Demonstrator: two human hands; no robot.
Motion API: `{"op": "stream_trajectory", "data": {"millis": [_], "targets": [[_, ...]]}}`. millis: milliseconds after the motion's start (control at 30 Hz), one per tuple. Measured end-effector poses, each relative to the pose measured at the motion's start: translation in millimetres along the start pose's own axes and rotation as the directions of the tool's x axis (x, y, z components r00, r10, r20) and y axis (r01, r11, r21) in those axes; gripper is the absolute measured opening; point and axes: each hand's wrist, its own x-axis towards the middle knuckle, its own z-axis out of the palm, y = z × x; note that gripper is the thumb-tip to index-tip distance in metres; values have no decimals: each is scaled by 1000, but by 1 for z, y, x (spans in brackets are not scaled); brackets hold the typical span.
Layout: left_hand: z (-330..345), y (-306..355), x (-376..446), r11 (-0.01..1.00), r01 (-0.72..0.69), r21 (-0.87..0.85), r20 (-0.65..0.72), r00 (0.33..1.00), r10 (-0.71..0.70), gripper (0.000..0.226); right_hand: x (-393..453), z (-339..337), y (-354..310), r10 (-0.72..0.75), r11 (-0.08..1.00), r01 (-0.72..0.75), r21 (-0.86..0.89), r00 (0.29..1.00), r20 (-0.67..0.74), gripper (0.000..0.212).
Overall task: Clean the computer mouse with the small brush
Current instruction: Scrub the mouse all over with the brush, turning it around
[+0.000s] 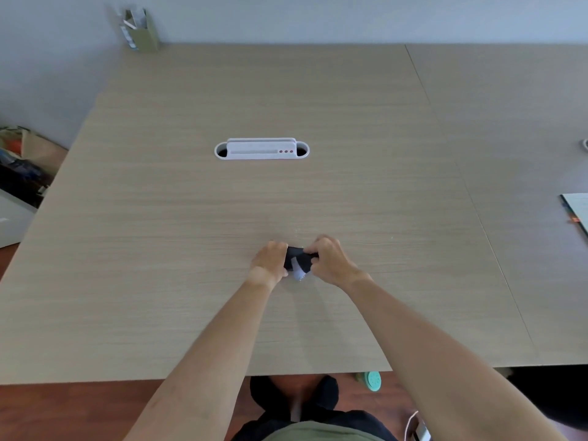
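1. While steadied near the table (191, 218) front edge, black computer mouse (294, 256) clasped in left hand (269, 261).
2. Right hand (329, 261) pinching small brush (299, 272) against it.
3. Best done with short, light strokes along seams.

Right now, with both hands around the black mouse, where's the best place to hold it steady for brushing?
Probably by its left flank, coming from the left, as the left hand grips it now. The mouse is low and rounded, so a side hold leaves its top clear for the right hand, apparently working there.
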Motion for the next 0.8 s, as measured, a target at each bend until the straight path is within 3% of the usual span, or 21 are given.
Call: {"op": "stream_trajectory", "data": {"millis": [133,200,300,367,567,667,800], "targets": [[1,1,0,1000,29,6,0,1000,-29,52,-1,-8,9,170,985,-173,0,969,-178,16],[1,1,-1,999,36,3,-5,999,-36,49,-1,-11,8,148,988,-138,64,966,-213,20],[-1,4,-2,1000,23,8,-21,1000,-23,42,1,-5,-1,7,997,1,79,994,-105,29],[-2,4,-3,1000,16,24,-35,999,-15,39,3,1,-6,-1,998,4,61,999,-39,25],[4,1,-3,998,23,56,-25,999,-22,44,-2,-5,-7,132,989,-111,99,962,-240,46],[6,0,-4,998,16,64,-21,1000,-15,44,-4,-3,-6,73,993,-52,103,976,-203,31],[5,-1,-3,998,14,66,-11,1000,-13,47,1,9,-5,59,997,-53,62,991,-117,34]]}}
